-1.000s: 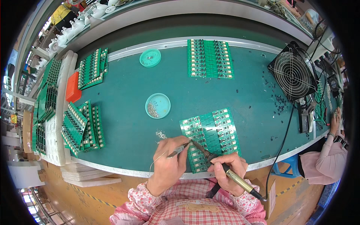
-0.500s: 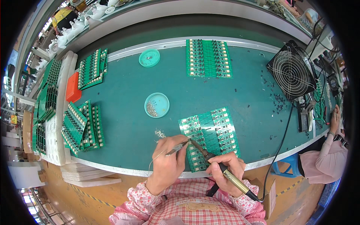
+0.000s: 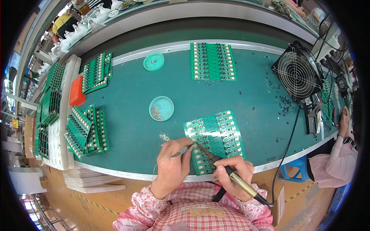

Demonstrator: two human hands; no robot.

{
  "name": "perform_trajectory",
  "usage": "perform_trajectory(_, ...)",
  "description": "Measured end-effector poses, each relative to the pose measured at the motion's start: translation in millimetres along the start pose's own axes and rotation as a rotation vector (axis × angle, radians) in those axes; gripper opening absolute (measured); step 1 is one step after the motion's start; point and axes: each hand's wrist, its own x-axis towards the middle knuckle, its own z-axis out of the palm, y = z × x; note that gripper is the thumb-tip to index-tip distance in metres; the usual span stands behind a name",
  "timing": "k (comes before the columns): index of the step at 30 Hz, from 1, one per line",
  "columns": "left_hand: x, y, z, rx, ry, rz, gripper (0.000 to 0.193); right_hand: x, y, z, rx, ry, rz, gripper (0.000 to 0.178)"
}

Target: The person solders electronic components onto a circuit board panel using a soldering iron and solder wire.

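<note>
1. Gripping a soldering iron (image 3: 231, 174) like a pen, the right hand (image 3: 230, 173) is closed round its dark grip; the brass-coloured handle runs back past the wrist to a black cord, and the tip points up and to the left, meeting the near-left corner of the green circuit board panel (image 3: 214, 139).
2. The left hand (image 3: 173, 163) sits just left of that, fingers curled tight on a thin strand of solder wire (image 3: 181, 152); the wire's end reaches toward the iron's tip at the panel's edge, and a loose length trails down beside the wrist; whether wire and tip actually touch, I cannot tell.
3. The panel lies flat on the green tabletop (image 3: 127, 96), directly ahead of both hands, its near edge close to the tabletop's front rim; the right hand rests over its near corner.
4. Just beyond the left hand there is a small scatter of tiny metal bits (image 3: 164, 136); further ahead of it, a round teal dish (image 3: 161, 108) with small parts inside; well beyond that, a second teal dish (image 3: 153, 61).
5. Far ahead of the right hand lies another board panel (image 3: 212, 61); off to its right stands a black wire-guarded fan (image 3: 297, 71).
6. Well to the left of the left hand, stacks of green boards (image 3: 85, 129) lean together, with an orange box (image 3: 77, 91) beyond them.
7. At the far right, another person's pink sleeve (image 3: 331, 165) shows at the tabletop's end.
</note>
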Motion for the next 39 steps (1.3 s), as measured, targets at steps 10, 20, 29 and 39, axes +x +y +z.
perform_trajectory(10,0.4,1.9,-0.4,-0.03,0.036,-0.007,0.026,-12.6,0.9,-13.5,-0.051,0.251,-0.051,0.016)
perform_trajectory(20,-6.4,19.1,-45.0,0.058,-0.18,0.27,0.036,16.6,-19.3,1.5,-0.381,0.042,-0.217,0.03)
perform_trajectory(29,-31.7,1.0,-64.5,0.064,-0.371,0.339,0.035,2.8,-6.7,-24.3,-0.207,-0.271,-0.202,0.022)
perform_trajectory(39,-16.8,-12.9,-44.4,-0.079,0.091,-0.125,0.018,-2.2,10.8,-2.6,-0.633,0.01,-0.066,0.073)
